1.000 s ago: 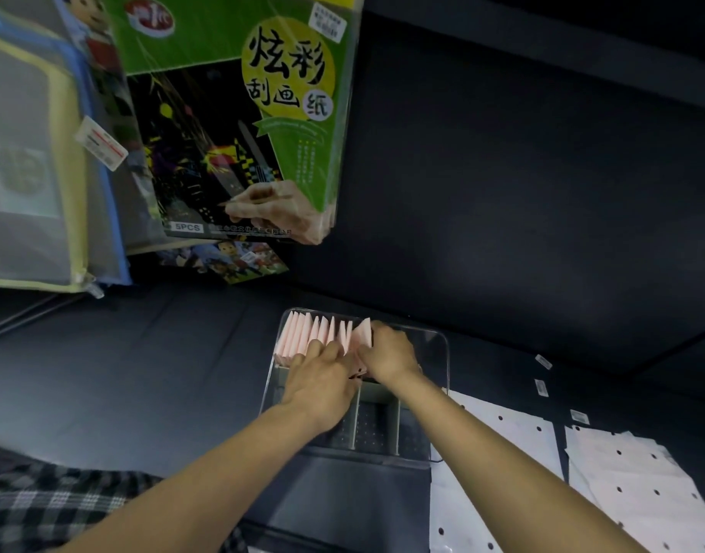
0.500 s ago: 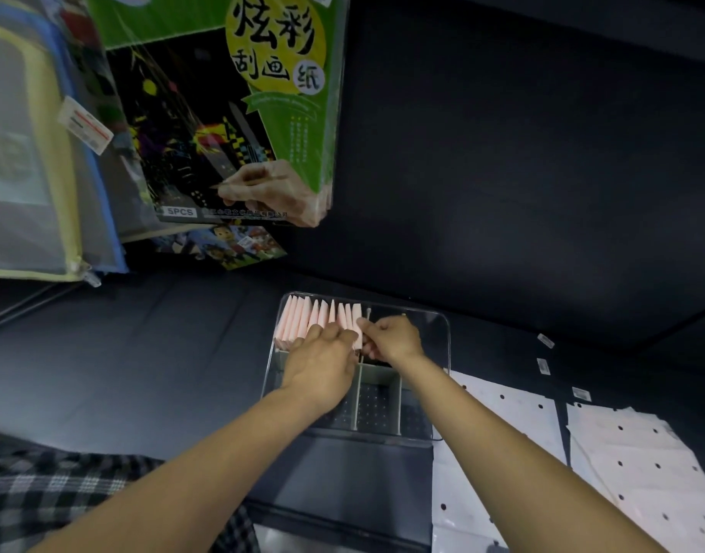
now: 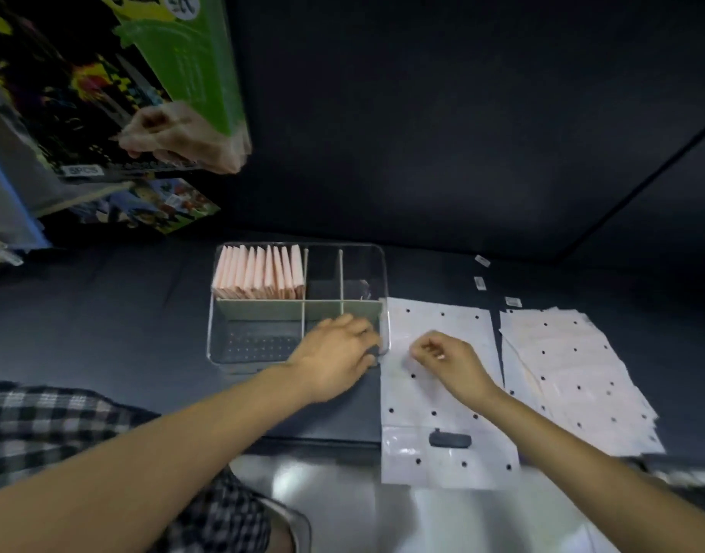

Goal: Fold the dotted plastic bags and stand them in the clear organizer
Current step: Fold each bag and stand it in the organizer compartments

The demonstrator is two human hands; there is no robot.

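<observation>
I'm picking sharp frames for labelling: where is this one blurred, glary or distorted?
Head view: left hand smeared by motion; glare on the shiny surface at the bottom edge; wide-angle lens bends the edges; folded bags in the clear organizer stay fairly sharp.

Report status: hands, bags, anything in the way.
Left hand at the organizer corner, grip unclear; right hand curled over flat dotted bag. Folded bags standing in back-left compartment. Nothing blocking.

the only print i can read is "5pcs" on a small white label at the lower edge of the green and black art pack standing to my upper left. the yellow badge at its top is cut off, and the small white stickers on the dark table are too blurred.
</observation>
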